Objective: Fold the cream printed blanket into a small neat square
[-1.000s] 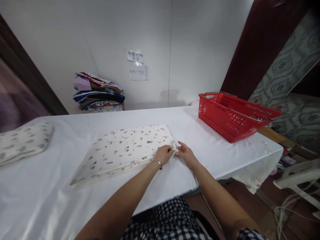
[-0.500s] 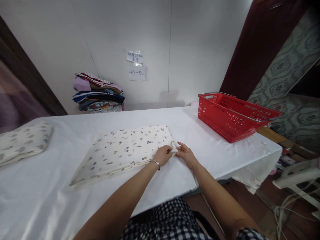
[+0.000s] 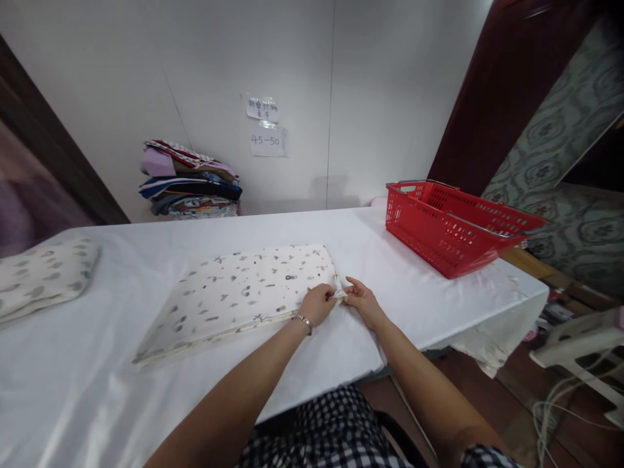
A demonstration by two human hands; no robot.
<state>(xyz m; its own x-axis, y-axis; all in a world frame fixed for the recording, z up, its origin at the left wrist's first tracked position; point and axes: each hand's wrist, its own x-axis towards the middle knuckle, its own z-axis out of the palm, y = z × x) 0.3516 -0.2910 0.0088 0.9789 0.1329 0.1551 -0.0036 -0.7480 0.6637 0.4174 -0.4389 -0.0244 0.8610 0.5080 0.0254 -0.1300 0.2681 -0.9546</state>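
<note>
A white cloth [image 3: 244, 292] with small scattered prints lies folded into a flat oblong on the table. My left hand [image 3: 318, 304], with a bracelet at its wrist, is closed on the gathered right end of this cloth. Just to its right, my right hand [image 3: 363, 303] pinches the same bunched bit between thumb and fingertips. The two hands almost touch there. What exactly lies inside the bunch, a tie or only fabric, I cannot make out.
A red plastic basket [image 3: 441, 237] stands at the table's right end. Another printed cloth [image 3: 49, 276] lies folded at the far left. Behind the table rises a stack of folded fabrics [image 3: 192, 182]. A white stool [image 3: 580, 357] and cables are on the floor at right.
Both hands stay at the cloth's right end with almost no movement. The whole view has shifted very slightly.
</note>
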